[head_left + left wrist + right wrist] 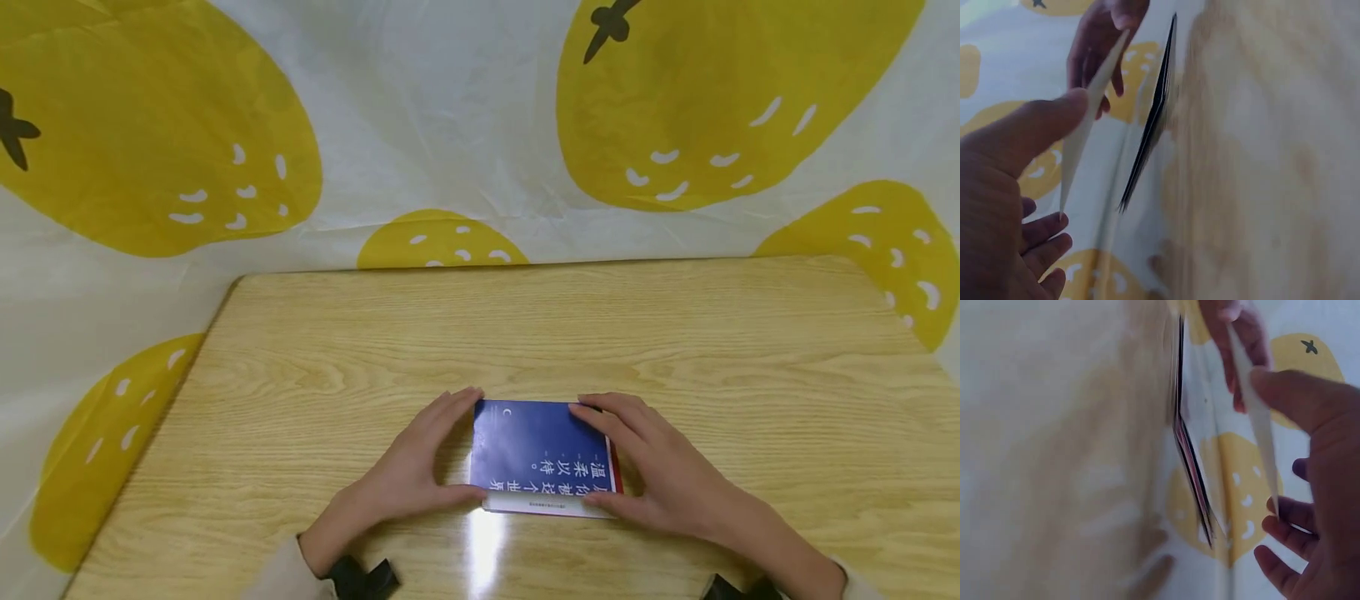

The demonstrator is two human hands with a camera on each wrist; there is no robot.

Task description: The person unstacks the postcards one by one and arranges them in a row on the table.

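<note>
A blue book (525, 442) is held between two hands over the near part of a wooden table (360, 333), a little right of the middle. The book's left side is gripped by the left hand (405, 471), its thumb laid on the near edge at the left corner and its fingertips at the far left corner, with a wide gap between thumb and fingers. The right side is gripped likewise by the right hand (667, 475): the thumb is set on the near edge, and the fingers are bent over the far right corner.

The pale near strip is turned toward the near side, and a red edge is shown along the right. In the left wrist view, a dark-edged shape (1155, 115) is seen just beside the held book; what it is cannot be told, nor whether the book is raised from the wood.

Plain wood grain is left between the book and the table's far edge, with broad room to left and right. The far and left edges are bordered by a white cloth (435, 125) printed with yellow fruit shapes.
</note>
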